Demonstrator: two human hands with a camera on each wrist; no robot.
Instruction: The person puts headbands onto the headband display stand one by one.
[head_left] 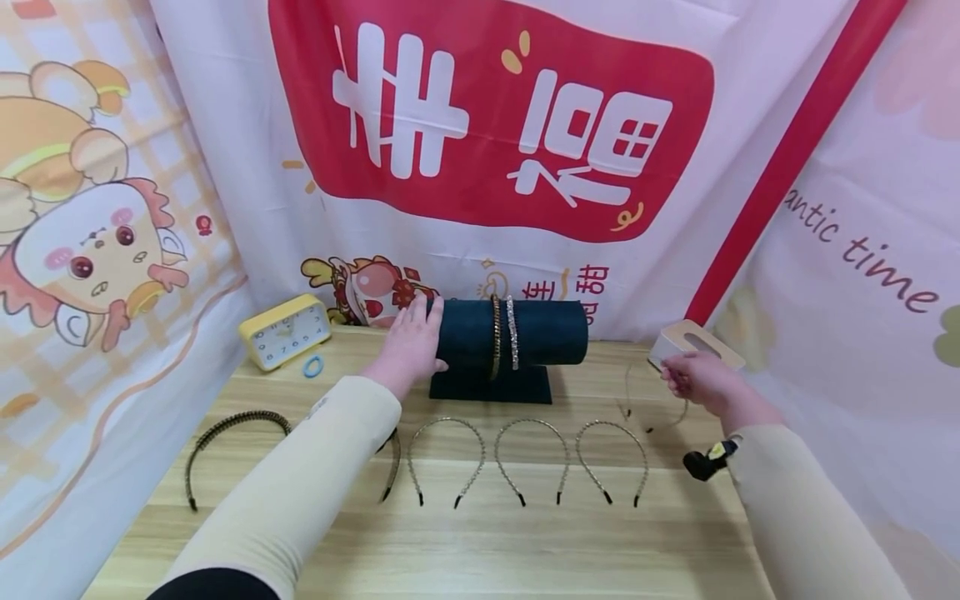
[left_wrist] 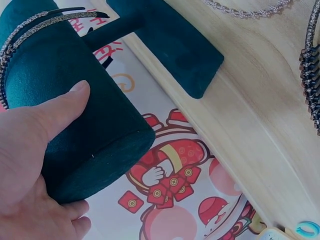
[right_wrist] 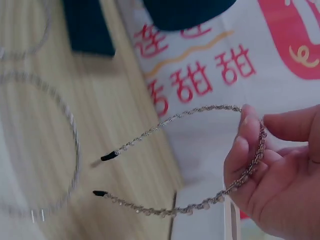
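My left hand holds the left end of a dark teal, velvet-like cylindrical display stand. In the left wrist view its thumb lies along the cylinder, with fingers round the far side. Two headbands sit over the middle of the cylinder, one gold-brown and one sparkling silver. To the right of the stand, my right hand holds a thin beaded headband by the middle of its arch. In the right wrist view that headband has its black tips pointing away from the fingers.
Three thin headbands, left, middle and right, lie before the stand. A dark braided headband and another partly behind my left sleeve lie left. A yellow clock, blue ring and white box stand behind.
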